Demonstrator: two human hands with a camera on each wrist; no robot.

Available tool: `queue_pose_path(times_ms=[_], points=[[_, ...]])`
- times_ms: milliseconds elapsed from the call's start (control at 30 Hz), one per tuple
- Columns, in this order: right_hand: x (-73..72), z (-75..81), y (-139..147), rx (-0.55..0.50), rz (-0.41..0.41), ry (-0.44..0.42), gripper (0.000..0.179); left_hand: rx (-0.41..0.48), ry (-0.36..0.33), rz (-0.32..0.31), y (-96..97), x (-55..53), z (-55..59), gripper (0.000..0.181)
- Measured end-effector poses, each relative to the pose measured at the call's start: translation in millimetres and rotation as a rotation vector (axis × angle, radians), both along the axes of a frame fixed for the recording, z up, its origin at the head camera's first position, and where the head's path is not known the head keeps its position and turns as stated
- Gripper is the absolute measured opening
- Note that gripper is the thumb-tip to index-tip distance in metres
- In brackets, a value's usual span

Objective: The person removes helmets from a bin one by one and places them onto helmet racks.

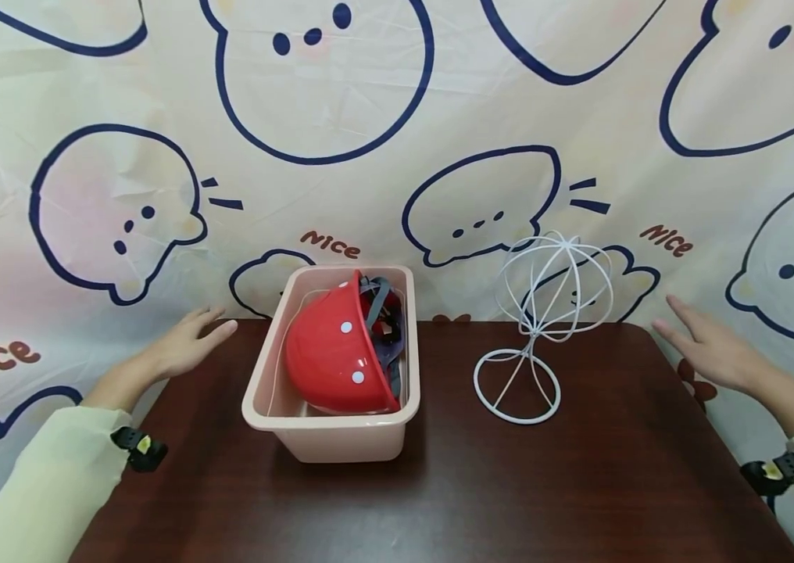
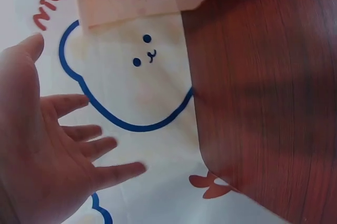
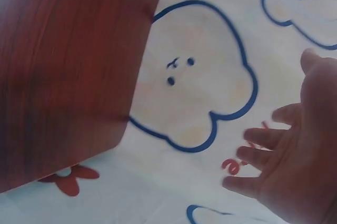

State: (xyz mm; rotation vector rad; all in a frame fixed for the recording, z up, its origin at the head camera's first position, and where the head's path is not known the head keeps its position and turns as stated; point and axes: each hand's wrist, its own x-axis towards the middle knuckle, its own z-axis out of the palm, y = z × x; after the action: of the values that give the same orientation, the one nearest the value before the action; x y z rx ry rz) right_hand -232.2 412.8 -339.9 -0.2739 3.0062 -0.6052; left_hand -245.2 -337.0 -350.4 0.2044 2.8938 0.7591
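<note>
A red helmet with white dots lies on its side in a pale pink plastic bin, its grey straps facing right. To the right of the bin stands a white wire stand with a round cage top and a ring base. My left hand is held over the table's left edge, fingers spread, touching nothing; the bin is the nearest thing to it. Beyond the right edge hovers my right hand, its fingers extended and holding nothing, with the wire stand nearest.
The dark brown wooden table has a far edge against a cream cloth printed with blue cartoon outlines. Each wrist carries a small black camera, one on the left and one on the right.
</note>
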Motion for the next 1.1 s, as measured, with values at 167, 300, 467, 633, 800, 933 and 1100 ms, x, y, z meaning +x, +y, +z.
queue_pose_path(times_ms=[167, 300, 467, 633, 800, 933, 1100], points=[[20.6, 6.2, -8, -0.064, 0.028, -0.082, 0.074, 0.146, -0.067, -0.026, 1.8, 13.4, 2.8, 0.082], [35.9, 4.3, -17, -0.098, 0.055, -0.104, 0.069, 0.346, -0.213, -0.028, 6.6, 22.8, 0.9, 0.080], [45.6, 3.0, -36, -0.179, 0.117, -0.132, 0.062, 0.578, -0.341, -0.023, 15.7, 27.5, -3.7, 0.073], [54.1, 2.7, -56, -0.231, 0.184, -0.156, 0.056, 0.673, -0.410, -0.015, 24.3, 26.8, -9.6, 0.071], [62.7, 4.5, -77, -0.349, 0.240, -0.191, 0.053, 0.745, -0.435, -0.016, 27.5, 25.2, -14.6, 0.069], [65.7, 6.4, -97, -0.441, 0.273, -0.216, 0.051, 0.776, -0.433, -0.008, 28.2, 24.8, -17.4, 0.069], [65.9, 9.1, -122, -0.513, 0.331, -0.235, 0.050, 0.797, -0.426, -0.001, 30.5, 24.1, -20.1, 0.071]])
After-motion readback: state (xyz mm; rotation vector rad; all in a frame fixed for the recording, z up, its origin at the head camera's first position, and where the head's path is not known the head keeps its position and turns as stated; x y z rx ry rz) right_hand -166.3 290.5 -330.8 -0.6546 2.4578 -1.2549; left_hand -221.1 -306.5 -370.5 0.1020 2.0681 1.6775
